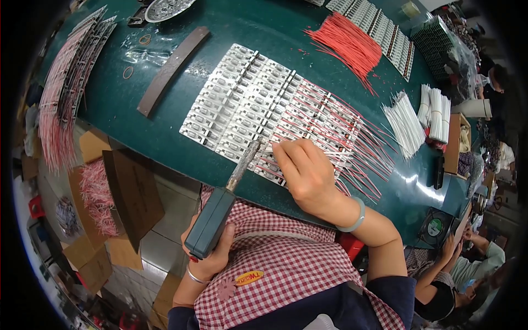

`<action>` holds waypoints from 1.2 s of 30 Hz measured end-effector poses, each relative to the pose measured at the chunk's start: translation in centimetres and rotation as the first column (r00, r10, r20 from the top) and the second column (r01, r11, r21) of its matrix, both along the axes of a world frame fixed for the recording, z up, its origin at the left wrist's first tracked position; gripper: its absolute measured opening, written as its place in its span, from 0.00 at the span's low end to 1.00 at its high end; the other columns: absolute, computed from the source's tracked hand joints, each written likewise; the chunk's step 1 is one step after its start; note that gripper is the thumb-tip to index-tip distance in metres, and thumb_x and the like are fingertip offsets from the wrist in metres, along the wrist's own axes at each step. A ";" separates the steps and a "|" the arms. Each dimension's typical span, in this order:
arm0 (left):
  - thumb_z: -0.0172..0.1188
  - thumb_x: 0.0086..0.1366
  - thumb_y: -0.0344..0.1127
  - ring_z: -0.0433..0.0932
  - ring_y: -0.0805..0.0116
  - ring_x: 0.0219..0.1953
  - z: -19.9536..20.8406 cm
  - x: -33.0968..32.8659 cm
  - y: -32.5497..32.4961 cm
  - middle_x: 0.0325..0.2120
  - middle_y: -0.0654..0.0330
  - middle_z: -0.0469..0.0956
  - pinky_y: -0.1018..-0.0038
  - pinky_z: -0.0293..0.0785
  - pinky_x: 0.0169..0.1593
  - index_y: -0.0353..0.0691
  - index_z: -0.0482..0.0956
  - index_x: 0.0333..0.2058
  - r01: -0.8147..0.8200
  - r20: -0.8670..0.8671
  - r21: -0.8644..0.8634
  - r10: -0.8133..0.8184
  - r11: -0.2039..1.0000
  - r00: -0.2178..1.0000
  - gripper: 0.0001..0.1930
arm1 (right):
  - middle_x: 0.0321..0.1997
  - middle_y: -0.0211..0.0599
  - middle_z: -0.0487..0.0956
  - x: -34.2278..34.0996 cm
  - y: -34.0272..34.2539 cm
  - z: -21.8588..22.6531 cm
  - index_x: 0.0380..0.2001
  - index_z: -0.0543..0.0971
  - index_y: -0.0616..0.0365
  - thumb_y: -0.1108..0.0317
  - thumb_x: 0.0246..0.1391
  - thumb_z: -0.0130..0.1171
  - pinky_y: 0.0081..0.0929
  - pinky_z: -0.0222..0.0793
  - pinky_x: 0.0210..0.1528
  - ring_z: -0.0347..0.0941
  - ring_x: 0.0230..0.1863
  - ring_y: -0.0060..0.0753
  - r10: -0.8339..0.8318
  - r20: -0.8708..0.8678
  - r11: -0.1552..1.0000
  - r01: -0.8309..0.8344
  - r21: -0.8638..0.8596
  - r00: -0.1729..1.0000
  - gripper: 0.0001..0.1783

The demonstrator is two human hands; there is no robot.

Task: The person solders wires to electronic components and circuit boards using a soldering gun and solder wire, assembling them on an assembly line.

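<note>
My left hand (219,242) is wrapped round the dark green body of a soldering gun (209,224). Its worn metal shaft points away from me, with the tip on a panel of small silver-white parts (242,99) set in rows. Close to that tip, my right hand (308,173) has its thumb and fingers pinched together on a thin white wire (342,156), whose end is hidden by the fingers. Red and white wires (368,148) fan out to the right from the panel's right-hand rows. The left rows carry no wires.
A dark curved bar (173,71) lies left of the panel. Red wires (352,49) and white wires (405,124) lie beyond and to the right. Wired panels (71,82) hang over the table's left edge above an open carton (132,203). A co-worker's hands (454,250) are at right, near a small fan (434,226).
</note>
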State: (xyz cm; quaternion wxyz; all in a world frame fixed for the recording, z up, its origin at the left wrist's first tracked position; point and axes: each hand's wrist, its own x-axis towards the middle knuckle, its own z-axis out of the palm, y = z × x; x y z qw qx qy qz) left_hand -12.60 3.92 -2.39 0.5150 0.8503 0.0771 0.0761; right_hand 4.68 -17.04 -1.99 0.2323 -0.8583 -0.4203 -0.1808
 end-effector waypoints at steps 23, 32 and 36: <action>0.69 0.57 0.25 0.84 0.59 0.33 1.3 0.4 -0.2 0.37 0.49 0.83 0.72 0.79 0.38 0.27 0.82 0.41 0.053 -0.097 -0.006 -0.053 0.999 0.994 0.13 | 0.38 0.45 0.77 -0.9 0.3 -0.5 0.42 0.79 0.76 0.77 0.41 0.61 0.30 0.74 0.33 0.73 0.36 0.39 -0.030 -0.050 0.999 0.028 -0.037 0.998 0.21; 0.69 0.56 0.25 0.82 0.61 0.29 0.5 -0.3 0.2 0.31 0.51 0.81 0.72 0.77 0.34 0.29 0.83 0.39 0.030 -0.094 -0.017 -0.031 0.999 0.995 0.11 | 0.36 0.42 0.76 -0.7 0.5 -0.4 0.39 0.80 0.75 0.75 0.42 0.63 0.28 0.72 0.30 0.71 0.36 0.36 -0.031 -0.011 0.999 0.031 -0.042 0.999 0.18; 0.69 0.56 0.25 0.82 0.60 0.29 0.2 -0.9 0.2 0.30 0.51 0.81 0.72 0.77 0.33 0.29 0.83 0.38 -0.020 -0.057 -0.061 0.017 0.998 0.998 0.11 | 0.36 0.41 0.76 -0.7 0.6 -0.4 0.39 0.80 0.74 0.75 0.41 0.63 0.27 0.72 0.30 0.71 0.36 0.36 -0.049 0.003 0.997 0.049 -0.051 0.999 0.18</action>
